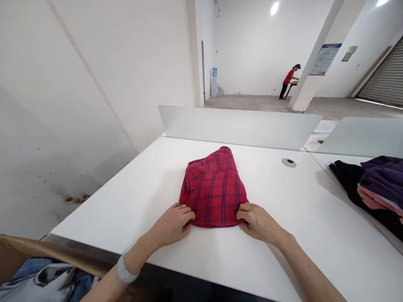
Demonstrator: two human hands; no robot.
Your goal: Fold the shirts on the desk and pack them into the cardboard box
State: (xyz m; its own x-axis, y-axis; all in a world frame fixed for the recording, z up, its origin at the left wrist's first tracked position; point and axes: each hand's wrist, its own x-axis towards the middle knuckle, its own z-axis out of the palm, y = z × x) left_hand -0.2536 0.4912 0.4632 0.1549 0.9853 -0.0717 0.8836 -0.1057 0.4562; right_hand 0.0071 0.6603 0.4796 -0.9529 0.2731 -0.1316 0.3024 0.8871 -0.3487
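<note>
A folded red plaid shirt (pixel 214 188) lies in the middle of the white table (pixel 151 197). My left hand (pixel 174 223) pinches the shirt's near left corner, fingers curled around the edge; it wears a ring, and a pale bangle sits on the wrist. My right hand (pixel 256 221) grips the near right corner the same way, fingers closed on the fabric.
A cardboard box (pixel 59 251) with blue and grey clothes stands at the lower left. A pile of black, purple and pink garments (pixel 374 184) sits at the right. A grey divider panel (pixel 239 126) runs along the table's far edge. A person in red (pixel 289 80) stands far off.
</note>
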